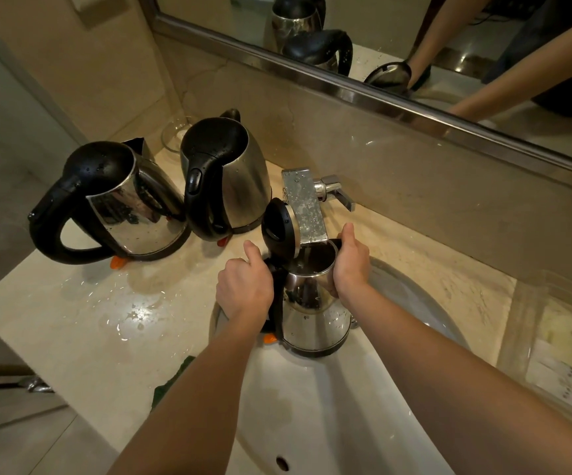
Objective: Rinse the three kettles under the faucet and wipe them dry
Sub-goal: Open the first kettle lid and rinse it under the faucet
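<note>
Holding the open-lidded kettle [315,317] at frame ctr, above the sink [329,423] & just under the faucet [307,207]: left hand [245,286] curled round its black handle [278,303], right hand [351,265] wrapped on the steel body by the rim. Second kettle [123,204] and third kettle [233,176] stand lids shut on the wet table [89,320], left of ctr.

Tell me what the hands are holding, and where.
Shiny steel kettle, black lid open: left hand grips its handle, right hand wraps its upper body.

Person, one: left hand [243,289] and right hand [351,265] are showing bare, both forearms running uncovered; the torso reflected in the mirror [312,74] is wearing a dark top [567,87].
</note>
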